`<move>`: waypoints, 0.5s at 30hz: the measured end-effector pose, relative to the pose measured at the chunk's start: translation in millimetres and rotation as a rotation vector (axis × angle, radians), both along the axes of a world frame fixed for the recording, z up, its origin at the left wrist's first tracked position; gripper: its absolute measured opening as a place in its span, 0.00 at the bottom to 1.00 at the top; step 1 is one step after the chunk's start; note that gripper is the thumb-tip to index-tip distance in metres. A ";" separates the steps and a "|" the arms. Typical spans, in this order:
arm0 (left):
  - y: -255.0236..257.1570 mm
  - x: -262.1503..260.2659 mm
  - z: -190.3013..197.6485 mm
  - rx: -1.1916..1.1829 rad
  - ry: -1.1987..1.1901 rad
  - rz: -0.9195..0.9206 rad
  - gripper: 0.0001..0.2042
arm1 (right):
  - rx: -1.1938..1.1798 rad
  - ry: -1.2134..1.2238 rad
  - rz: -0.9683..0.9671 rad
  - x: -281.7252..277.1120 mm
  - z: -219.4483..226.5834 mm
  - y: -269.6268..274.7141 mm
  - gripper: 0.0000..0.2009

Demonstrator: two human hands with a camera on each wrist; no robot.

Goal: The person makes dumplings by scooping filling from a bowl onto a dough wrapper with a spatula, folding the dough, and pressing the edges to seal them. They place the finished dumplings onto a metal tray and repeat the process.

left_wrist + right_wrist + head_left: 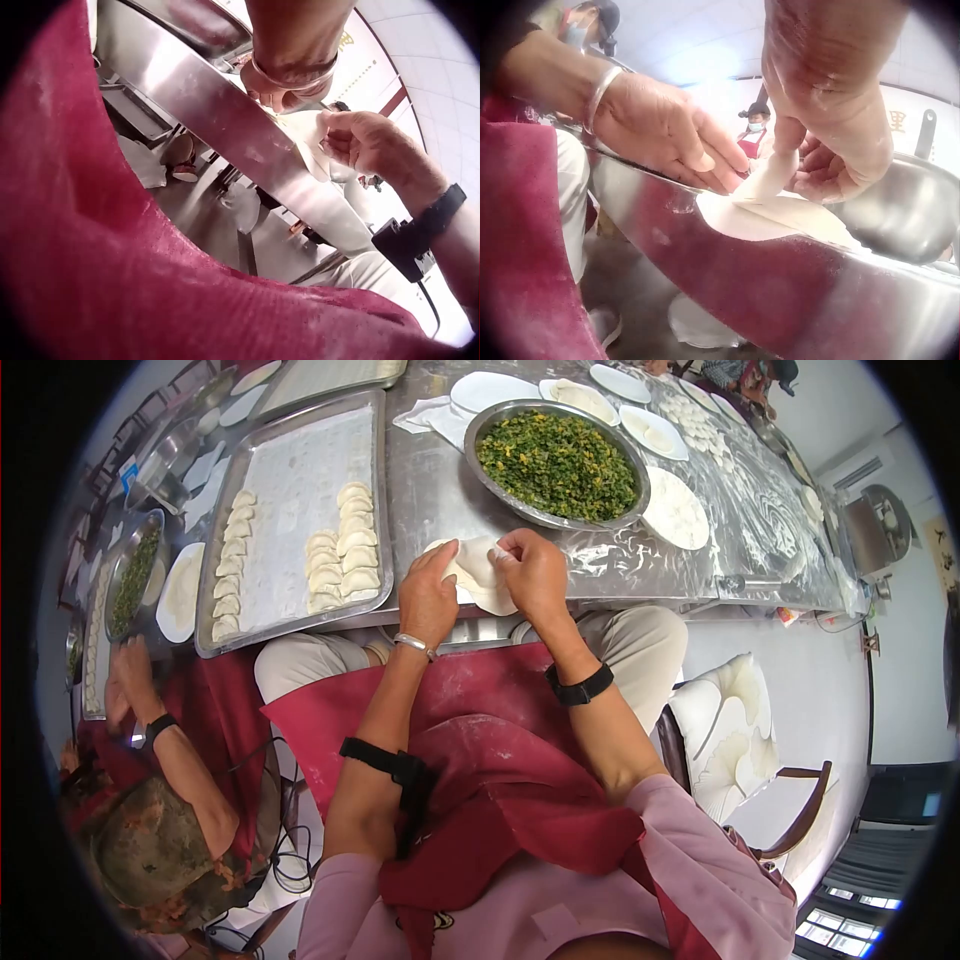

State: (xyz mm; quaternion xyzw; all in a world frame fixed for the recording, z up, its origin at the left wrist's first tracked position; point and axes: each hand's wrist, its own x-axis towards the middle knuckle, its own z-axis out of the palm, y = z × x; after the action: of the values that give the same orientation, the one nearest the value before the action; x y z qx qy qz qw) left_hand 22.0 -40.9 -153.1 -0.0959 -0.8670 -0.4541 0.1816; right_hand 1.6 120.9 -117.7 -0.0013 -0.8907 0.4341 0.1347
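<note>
Between the two hands, at the table's near edge, are thin round dough wrappers (478,568). The right hand (535,575) pinches a wrapper between thumb and fingers and lifts part of it. In the right wrist view, the raised piece of dough (769,178) stands above a flat wrapper (739,223) that overhangs the metal edge. With fingers extended, the left hand (430,598) reaches to the wrappers from the other side, its fingertips right at the dough in the right wrist view. Beyond the hands stands a steel bowl (545,525) of chopped green and yellow filling (560,465).
Left of the hands, a lined metal tray (290,470) carries rows of folded dumplings (357,545). A plate of flour (675,507) is right of the bowl, with more white plates (492,392) behind. Another person's arm (190,780) is at left; a cushioned chair (728,725) stands at right.
</note>
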 end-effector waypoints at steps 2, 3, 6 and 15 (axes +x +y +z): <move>-0.2 1.9 4.8 0.065 -0.053 -0.023 0.24 | -0.198 0.000 0.032 -1.5 0.6 -2.0 0.07; -0.5 2.1 7.1 0.097 -0.078 -0.035 0.24 | -0.306 -0.021 0.046 -2.2 1.9 -3.3 0.06; -0.2 -0.6 0.9 0.079 -0.078 -0.026 0.26 | -0.406 -0.103 0.012 -9.7 -6.1 -3.0 0.10; 1.7 2.5 1.4 0.007 -0.005 -0.038 0.25 | -1.202 -0.386 -0.018 -4.8 7.8 -6.9 0.18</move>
State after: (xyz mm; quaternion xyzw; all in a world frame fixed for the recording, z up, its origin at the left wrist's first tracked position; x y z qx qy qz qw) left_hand 24.6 -39.1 -151.7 -0.1105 -0.8639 -0.4606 0.1714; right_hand -3.2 114.1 -109.9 -0.1623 -0.4994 0.8496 -0.0490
